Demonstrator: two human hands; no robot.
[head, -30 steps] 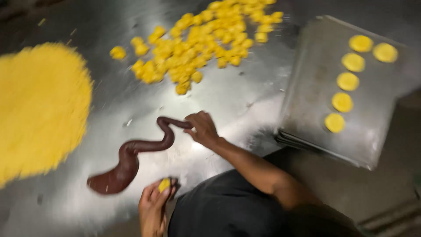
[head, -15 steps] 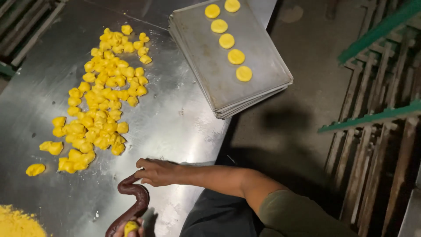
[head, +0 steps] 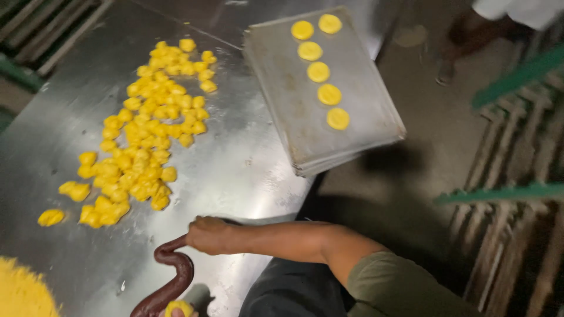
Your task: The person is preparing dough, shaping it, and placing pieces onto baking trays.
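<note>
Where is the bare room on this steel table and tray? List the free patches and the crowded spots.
Free: the steel table left of the yellow dough pieces; the strip between that heap and the metal baking tray; the tray's left half, beside its row of yellow discs. Crowded: the near edge, where the right hand grips the dark brown rope of filling, with the left hand below.

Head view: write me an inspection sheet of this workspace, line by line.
Surface: steel table, shiny, bare in patches.
Job's things: dark reddish-brown paste rope, curved; yellow dough piece at the bottom edge.
Clutter: heap of yellow dough pieces; yellow mound at the lower left; stacked baking trays bearing six flat yellow discs.
Grips: right hand pinches the rope's upper end; left hand barely shows, at the dough piece.
Cables: nothing seen.
Surroundings: green-railed rack at right; another person at the top right.
</note>
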